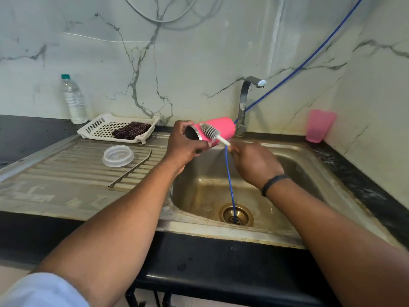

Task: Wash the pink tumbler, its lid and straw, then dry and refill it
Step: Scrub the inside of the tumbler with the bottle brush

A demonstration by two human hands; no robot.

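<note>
My left hand grips the pink tumbler on its side above the sink's left edge, its steel-rimmed mouth pointing left toward me. My right hand holds the white handle of a bottle brush, whose grey bristle head lies against the tumbler's outer wall near the mouth. The clear round lid lies flat on the ribbed drainboard. Beside it, to the right, lies the bent metal straw.
The steel sink has a drain with a blue hose running into it. The tap stands behind. A white rack holds a dark cloth. A water bottle and pink plastic cup stand by the wall.
</note>
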